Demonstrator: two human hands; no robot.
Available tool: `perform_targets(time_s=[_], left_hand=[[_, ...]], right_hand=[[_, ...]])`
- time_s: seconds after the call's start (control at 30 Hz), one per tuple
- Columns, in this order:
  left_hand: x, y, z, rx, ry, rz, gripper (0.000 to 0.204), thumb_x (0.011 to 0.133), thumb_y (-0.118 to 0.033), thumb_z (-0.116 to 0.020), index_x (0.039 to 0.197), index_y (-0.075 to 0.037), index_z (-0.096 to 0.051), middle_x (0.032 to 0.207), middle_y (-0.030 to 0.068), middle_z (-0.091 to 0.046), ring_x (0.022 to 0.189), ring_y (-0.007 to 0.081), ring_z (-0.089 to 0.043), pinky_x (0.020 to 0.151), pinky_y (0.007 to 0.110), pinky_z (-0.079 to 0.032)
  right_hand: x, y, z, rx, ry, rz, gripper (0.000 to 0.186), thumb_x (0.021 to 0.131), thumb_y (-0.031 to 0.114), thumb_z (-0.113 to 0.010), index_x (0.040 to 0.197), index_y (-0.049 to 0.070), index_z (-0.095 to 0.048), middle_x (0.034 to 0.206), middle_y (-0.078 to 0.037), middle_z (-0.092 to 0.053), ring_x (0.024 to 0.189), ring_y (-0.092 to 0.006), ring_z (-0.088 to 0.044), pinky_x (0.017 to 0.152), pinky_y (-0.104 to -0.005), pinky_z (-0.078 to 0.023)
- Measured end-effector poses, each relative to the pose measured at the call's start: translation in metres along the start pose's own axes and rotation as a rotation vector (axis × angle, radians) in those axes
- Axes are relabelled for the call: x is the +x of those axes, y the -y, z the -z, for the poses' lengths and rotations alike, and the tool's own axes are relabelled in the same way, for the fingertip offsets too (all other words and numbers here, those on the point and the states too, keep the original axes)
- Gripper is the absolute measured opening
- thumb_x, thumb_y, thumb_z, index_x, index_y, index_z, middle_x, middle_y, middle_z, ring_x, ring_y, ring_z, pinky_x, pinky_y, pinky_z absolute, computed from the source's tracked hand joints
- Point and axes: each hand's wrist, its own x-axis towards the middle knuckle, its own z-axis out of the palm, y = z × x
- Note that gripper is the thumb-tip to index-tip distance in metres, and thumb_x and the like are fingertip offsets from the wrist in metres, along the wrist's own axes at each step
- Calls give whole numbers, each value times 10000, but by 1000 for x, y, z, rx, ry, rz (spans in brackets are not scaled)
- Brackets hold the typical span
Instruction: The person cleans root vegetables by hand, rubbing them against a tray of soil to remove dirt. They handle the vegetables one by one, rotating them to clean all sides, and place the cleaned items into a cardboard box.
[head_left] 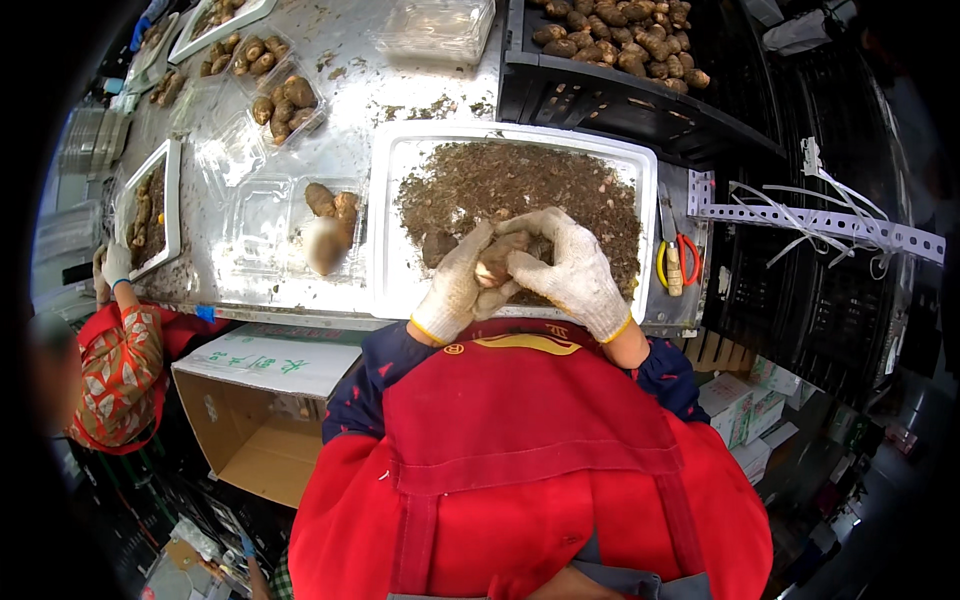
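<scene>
- So the brown tuber [505, 256] is sitting right between the two gloves, above the near side of the white tray [384, 220].
- Its long axis looks to be running on a slant, pale end pointing near-left, far end angling right, though fingers are hiding part of it.
- Left hand [448, 293] is cupping it from the left, closed around it.
- Right hand [578, 270] is pinching it from the right; both are touching it, so neither's really nearer.
- Another dark tuber [437, 248] is lying just beside the left glove.
</scene>
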Motion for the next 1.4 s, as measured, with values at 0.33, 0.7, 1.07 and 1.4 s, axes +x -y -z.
perform_targets(time_s=[0.33, 0.7, 1.07, 1.4], left_hand=[[-1, 6, 11, 77, 0, -27, 446, 1052, -472, -415, 1129, -78, -608, 655, 83, -582, 354, 114, -389, 331, 256, -299], [3, -1, 18, 27, 88, 50, 540, 1061, -553, -306, 1277, -139, -579, 701, 95, -586, 339, 122, -379, 319, 258, -341], [7, -1, 18, -306, 240, 228, 563, 1029, -611, -333, 1184, -139, -600, 676, 115, -571, 320, 122, -353, 299, 250, -278], [-3, -8, -5, 509, -211, -49, 523, 1059, -474, -413, 1247, -24, -602, 726, 73, -624, 499, 138, -528, 453, 290, -434]], right_hand=[[-3, -13, -4, 173, 6, -75, 478, 806, 260, -719, 1230, 49, -658, 1054, -150, -658, 901, -269, -694, 855, -344, -554], [0, -7, -8, -6, -2, 22, 430, 792, 277, -718, 1167, 69, -695, 997, -154, -662, 902, -279, -697, 819, -362, -559], [-2, -12, -2, 251, 17, -222, 393, 839, 210, -733, 1190, 40, -683, 1097, -131, -715, 923, -197, -715, 828, -319, -568], [-7, 1, -12, -113, -116, 15, 526, 757, 265, -758, 1249, 118, -642, 1059, -128, -637, 920, -274, -684, 831, -388, -565]])
